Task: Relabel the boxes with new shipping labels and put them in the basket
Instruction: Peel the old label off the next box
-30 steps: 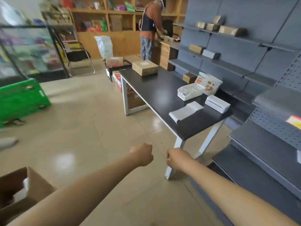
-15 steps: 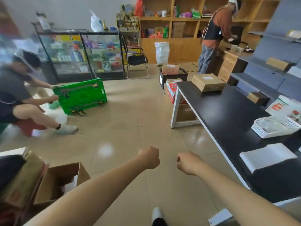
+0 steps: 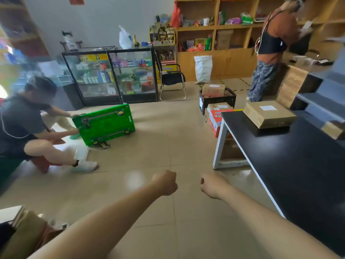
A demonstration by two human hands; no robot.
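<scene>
Box (image 3: 268, 114) on table (image 3: 298, 165); crate (image 3: 217, 100) seemingly behind

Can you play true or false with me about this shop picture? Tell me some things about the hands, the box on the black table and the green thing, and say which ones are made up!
1. Both hands are closed fists holding nothing. True: left hand, right hand.
2. A cardboard box sits on the black table. True.
3. The green cart stands upright on its wheels. False: it is tipped on its side, wheels showing.
4. The black chair has someone sitting in it. False: nobody sits there.
</scene>
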